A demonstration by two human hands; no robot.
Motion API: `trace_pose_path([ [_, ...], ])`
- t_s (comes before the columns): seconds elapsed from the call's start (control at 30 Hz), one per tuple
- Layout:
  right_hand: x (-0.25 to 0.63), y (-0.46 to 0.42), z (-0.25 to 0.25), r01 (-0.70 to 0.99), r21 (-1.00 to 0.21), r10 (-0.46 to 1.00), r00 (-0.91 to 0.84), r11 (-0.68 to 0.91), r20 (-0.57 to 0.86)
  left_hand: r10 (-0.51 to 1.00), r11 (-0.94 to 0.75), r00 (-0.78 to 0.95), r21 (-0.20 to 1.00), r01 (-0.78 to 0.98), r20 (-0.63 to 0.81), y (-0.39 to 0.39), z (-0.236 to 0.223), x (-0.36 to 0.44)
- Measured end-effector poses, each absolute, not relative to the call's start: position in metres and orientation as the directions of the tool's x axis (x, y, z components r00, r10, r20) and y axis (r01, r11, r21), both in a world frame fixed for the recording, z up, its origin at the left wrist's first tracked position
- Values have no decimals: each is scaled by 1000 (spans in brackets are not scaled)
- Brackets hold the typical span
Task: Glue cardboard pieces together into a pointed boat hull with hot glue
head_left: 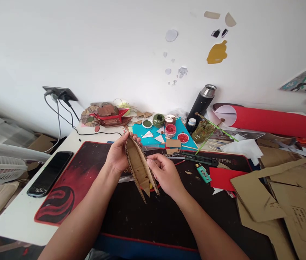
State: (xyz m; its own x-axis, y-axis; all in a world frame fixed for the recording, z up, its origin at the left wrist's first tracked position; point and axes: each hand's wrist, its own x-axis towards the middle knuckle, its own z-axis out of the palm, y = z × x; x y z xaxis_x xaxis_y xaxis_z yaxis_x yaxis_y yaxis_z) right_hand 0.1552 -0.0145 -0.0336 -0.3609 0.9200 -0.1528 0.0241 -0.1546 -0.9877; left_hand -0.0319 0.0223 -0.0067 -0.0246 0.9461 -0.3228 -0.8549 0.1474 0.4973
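Between my two hands is a cardboard boat hull [137,162], held up above the dark desk mat [131,220]. Its far end comes to a point, and its near end is spread apart with the side strips loose from the pointed base. My left hand [117,153] is closed around the far left side, fingers partly hidden behind it. With thumb and fingers, my right hand [164,171] pinches the right side strip. A utility knife [200,158] lies on the mat beyond my right hand. Something yellow and red shows under the hull, too covered to name.
Open paint jars [170,130] stand on a blue sheet [181,126] at the back. Brushes lean in a glass jar [202,133] beside a black thermos [201,103]. Cardboard sheets [261,195] pile up at right. A phone [50,174] and painted model boats [112,115] are left.
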Motion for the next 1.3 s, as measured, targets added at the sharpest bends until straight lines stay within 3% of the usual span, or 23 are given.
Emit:
trace_pose_path([
  [0.63,155,-18,-34,38,-986,912,-375,-162,-164,942,159,-17,492,-856,-334,19,-3,-27],
  [1.3,155,-20,-36,73,-992,923,-366,-100,-120,957,193,25,569,-799,-289,13,-5,-23],
])
